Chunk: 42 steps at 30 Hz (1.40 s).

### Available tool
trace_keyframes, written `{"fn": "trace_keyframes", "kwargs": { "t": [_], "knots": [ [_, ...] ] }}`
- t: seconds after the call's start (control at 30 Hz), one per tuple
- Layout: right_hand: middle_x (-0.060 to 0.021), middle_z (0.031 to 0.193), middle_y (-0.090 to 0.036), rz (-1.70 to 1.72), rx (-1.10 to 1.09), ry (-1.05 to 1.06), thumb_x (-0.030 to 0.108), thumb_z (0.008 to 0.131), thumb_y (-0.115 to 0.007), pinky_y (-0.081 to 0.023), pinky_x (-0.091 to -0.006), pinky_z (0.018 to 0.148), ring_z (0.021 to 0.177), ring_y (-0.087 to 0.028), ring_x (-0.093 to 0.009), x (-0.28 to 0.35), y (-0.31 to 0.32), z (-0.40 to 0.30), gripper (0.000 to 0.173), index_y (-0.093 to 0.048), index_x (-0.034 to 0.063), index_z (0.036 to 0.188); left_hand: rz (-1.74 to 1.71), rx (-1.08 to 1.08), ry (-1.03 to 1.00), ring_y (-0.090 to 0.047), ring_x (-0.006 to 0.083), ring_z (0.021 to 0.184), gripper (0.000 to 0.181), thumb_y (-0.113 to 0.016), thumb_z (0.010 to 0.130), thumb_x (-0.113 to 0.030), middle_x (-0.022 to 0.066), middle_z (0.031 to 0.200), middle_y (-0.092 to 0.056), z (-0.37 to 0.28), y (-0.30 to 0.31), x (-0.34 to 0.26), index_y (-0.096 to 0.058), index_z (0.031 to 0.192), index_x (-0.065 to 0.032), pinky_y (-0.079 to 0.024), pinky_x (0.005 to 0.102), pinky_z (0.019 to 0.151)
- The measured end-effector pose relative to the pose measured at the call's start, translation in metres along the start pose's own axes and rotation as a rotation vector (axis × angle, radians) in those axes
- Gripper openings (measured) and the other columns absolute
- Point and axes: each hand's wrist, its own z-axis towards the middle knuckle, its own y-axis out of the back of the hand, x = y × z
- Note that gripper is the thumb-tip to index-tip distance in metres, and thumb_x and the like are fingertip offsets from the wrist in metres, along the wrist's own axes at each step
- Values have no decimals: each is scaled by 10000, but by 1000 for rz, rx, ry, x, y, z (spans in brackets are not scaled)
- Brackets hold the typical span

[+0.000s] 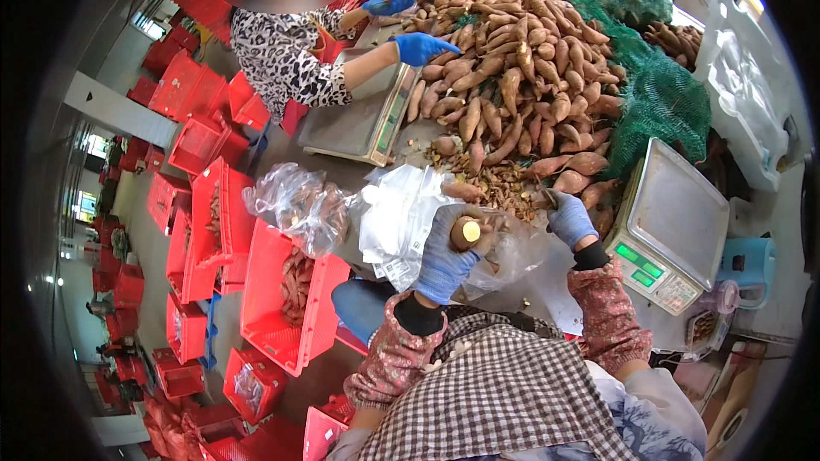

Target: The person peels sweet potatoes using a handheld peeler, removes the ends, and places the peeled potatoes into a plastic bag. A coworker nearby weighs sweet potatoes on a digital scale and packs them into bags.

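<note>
My left hand [448,253], in a blue-grey knit glove, is closed around a sweet potato [466,233] whose cut end shows pale yellow. To its right, above the table edge, my right hand [569,218], gloved alike, grips a small dark object, perhaps a short blade, mostly hidden by the fingers. Between and beyond the hands lie sweet potato trimmings [506,192]. A large heap of sweet potatoes [519,70] rises behind them on the table. Beneath my hands is a clear plastic bag [512,256] with some sweet potatoes inside.
White printed bags [397,211] and a filled clear bag [301,205] lie left. A digital scale [676,211] stands right, another scale [359,109] at the far left. Green netting [660,96] borders the heap. A co-worker's blue-gloved hand [423,49] reaches the heap. Red crates [291,307] stand left.
</note>
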Motion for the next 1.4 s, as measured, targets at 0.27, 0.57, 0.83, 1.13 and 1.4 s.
{"fn": "trace_keyframes", "kwargs": {
  "t": [0.27,0.57,0.83,1.13,1.4],
  "knots": [
    [-229,744,-640,188,25,-24,71,796,-545,-524,-367,609,568,-651,-280,-8,-20,-22,377,-572,16,1168,-107,16,-116,-578,187,1001,421,-720,778,-22,55,1084,-504,4,1,-5,-480,1122,-62,-502,314,872],
    [-243,886,-644,255,84,-64,52,799,-550,-512,-362,693,768,-658,-324,23,-9,-29,374,-568,-7,1168,-318,-7,-31,-540,154,964,369,-720,780,-56,48,1060,-524,4,0,-1,-529,1095,-79,-467,291,861],
    [-143,900,-638,329,99,172,-5,832,-519,-505,-304,638,701,-631,-214,31,-7,-38,395,-534,1,1227,-396,9,51,-556,146,950,392,-723,771,-48,51,1045,-532,3,-3,5,-513,1101,-62,-499,284,833],
    [-217,972,-591,-137,28,552,54,756,-573,-504,-439,664,794,-612,-381,112,-8,-63,638,-370,87,1361,43,-44,207,-570,112,787,460,-712,698,27,54,895,-563,5,-16,35,-462,1081,-26,-496,240,675],
    [-194,896,-613,-148,47,523,126,751,-625,-509,-423,657,769,-622,-363,111,-16,-55,582,-417,55,1290,534,-54,118,-587,243,825,372,-768,662,-113,120,906,-580,7,-18,36,-560,957,-18,-489,337,730]
  ]
}}
